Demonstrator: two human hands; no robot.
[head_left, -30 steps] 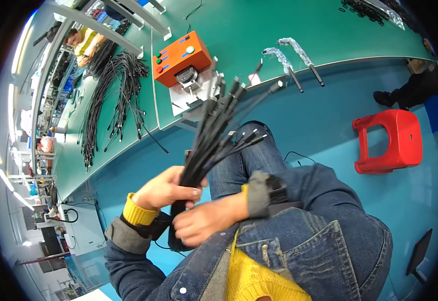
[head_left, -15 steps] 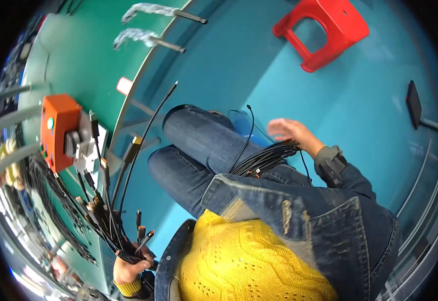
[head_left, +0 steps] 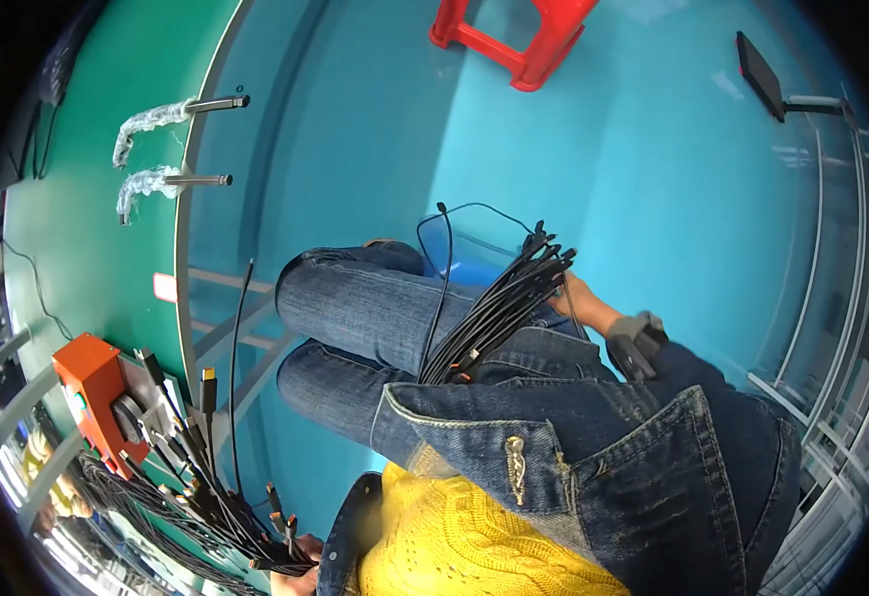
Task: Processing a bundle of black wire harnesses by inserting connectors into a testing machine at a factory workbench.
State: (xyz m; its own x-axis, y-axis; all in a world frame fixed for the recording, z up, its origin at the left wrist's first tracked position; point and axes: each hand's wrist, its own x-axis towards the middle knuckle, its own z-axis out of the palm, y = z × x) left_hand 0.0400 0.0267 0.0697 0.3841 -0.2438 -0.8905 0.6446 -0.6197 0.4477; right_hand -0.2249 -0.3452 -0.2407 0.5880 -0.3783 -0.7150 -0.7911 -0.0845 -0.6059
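At the lower left, my left hand (head_left: 293, 582) is closed round a bunch of black cables (head_left: 218, 505). Their plugs fan out up and leftward, one with a gold-coloured tip, and a single cable sticks up above the rest. A second bunch of black cables (head_left: 489, 316) lies across my lap, its plug ends raised at the right. My right hand (head_left: 581, 304) grips this bunch near those ends, its fingers partly hidden by the cables. One loose cable (head_left: 443, 260) loops away over my thigh.
On the green table (head_left: 141, 263) at the left stands an orange machine (head_left: 93, 395) by more black cables (head_left: 141, 531). Two plastic-wrapped metal arms (head_left: 171, 182) jut past the table edge. A red stool (head_left: 544, 45) stands on the blue floor. Something blue and see-through (head_left: 466, 263) lies beyond my knees.
My right hand, open above the lap cables before, is now at their plug ends, which have come up. My left hand has moved lower with its bunch. The view has shifted.
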